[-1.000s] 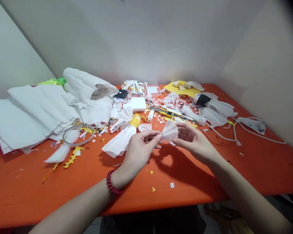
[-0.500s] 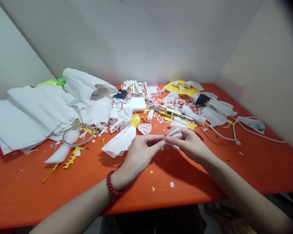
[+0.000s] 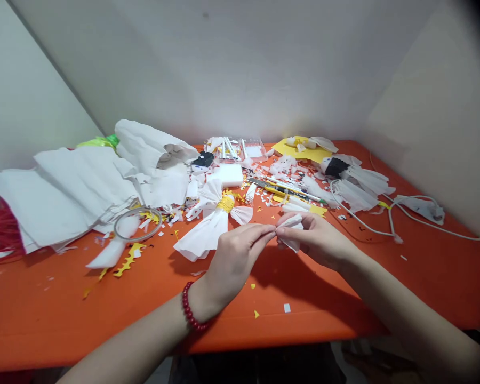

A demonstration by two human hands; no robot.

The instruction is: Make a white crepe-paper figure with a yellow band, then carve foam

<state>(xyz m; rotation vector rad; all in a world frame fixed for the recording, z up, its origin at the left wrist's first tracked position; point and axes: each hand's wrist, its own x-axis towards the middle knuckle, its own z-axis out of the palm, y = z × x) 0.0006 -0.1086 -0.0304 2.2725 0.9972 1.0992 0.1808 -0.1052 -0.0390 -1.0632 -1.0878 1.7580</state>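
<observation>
Between my hands, above the front of the orange table [image 3: 152,304], is a small piece of white crepe-like paper [image 3: 293,234], gathered to a narrow end. My left hand [image 3: 240,256], with a red bead bracelet [image 3: 189,309] at its wrist, pinches that end between thumb and fingertips. My right hand [image 3: 318,240] is closed on the wider pleated part, thumb on top. Just left of my hands lies a white paper figure [image 3: 202,232] with a flared skirt and a yellow paper band [image 3: 226,203] round its middle.
A yellow utility knife [image 3: 278,189] lies behind my hands among paper scraps. A roll of clear tape [image 3: 138,224] and large white paper sheets [image 3: 80,192] are at left. Dark-topped paper figures [image 3: 356,184] and a white cable [image 3: 436,218] lie at right.
The paper's wider part now hangs lower and looks more spread beneath my right fingers. My left fingertips have drawn together on its narrow end. The whole view has shifted slightly.
</observation>
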